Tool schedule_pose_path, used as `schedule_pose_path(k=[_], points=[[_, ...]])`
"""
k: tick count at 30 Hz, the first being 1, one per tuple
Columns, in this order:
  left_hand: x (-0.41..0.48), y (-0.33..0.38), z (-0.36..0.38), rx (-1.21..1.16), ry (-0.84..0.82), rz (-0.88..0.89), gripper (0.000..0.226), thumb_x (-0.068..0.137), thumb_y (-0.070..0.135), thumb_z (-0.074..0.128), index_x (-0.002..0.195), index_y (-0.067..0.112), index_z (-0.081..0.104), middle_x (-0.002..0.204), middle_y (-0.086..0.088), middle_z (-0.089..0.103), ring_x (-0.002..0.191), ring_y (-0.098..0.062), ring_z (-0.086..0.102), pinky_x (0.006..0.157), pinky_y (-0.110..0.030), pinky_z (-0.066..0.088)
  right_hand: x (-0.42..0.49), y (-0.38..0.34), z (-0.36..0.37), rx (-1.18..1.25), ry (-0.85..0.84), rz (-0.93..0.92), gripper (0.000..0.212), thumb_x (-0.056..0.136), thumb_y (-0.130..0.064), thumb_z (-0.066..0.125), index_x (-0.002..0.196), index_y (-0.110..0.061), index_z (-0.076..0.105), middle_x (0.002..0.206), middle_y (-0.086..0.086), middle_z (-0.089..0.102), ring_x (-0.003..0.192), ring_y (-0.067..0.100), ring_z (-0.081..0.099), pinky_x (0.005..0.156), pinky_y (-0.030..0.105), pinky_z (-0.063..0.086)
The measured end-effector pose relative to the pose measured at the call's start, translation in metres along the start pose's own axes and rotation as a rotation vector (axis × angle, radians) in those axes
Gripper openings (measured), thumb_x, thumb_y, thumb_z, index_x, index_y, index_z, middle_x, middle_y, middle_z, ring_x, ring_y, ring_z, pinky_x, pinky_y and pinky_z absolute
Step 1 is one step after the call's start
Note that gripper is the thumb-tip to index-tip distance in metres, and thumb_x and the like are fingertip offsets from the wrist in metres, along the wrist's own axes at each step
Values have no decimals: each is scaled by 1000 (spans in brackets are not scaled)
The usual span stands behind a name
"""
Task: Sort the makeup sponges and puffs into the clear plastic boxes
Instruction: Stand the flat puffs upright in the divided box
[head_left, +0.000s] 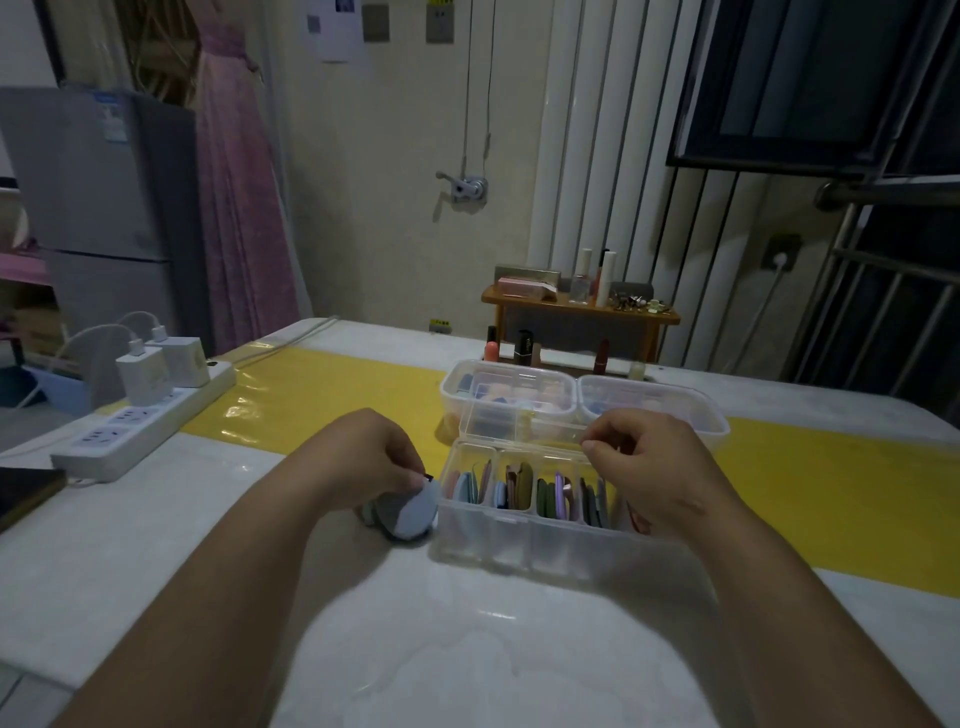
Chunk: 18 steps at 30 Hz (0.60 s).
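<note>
Left hand (379, 457) pinches grey puffs (410, 512) right by the left wall of the divided box (519, 540), slots just to their right. Right hand (644, 462) curled over box's right end, can't tell grip tbh.

Quick count: three clear boxes in all, meaning one divided box (524, 530) up front plus a left tub (457, 395) and a right tub (711, 421) behind it. The standing puffs (470, 488) in the divided box are packed too tight to count, roughly a dozen. The left hand (363, 457) holds at least two grey-blue puffs (410, 512). One power strip (140, 421), two white chargers (143, 371).
</note>
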<state>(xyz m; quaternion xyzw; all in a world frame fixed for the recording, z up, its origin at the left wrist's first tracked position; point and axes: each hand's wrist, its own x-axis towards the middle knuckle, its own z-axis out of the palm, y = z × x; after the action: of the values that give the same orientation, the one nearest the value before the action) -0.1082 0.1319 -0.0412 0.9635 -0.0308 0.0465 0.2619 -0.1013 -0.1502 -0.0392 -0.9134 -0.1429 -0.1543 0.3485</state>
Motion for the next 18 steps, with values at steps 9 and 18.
schedule_pose_path(k=[9,18], points=[[19,23,-6,-213,401,-27,5,80,27,74,79,24,69,81,3,66,78,-17,60,70,-35,51,1,-1,-1,47,18,21,16,92,-19,60,85,-30,69,81,-12,65,79,8,60,70,27,51],[34,64,19,-514,356,64,7,83,23,74,89,21,71,88,6,68,88,-11,62,69,-26,49,2,1,-4,109,35,37,15,93,-18,61,89,-29,69,84,-11,65,80,7,60,71,27,53]])
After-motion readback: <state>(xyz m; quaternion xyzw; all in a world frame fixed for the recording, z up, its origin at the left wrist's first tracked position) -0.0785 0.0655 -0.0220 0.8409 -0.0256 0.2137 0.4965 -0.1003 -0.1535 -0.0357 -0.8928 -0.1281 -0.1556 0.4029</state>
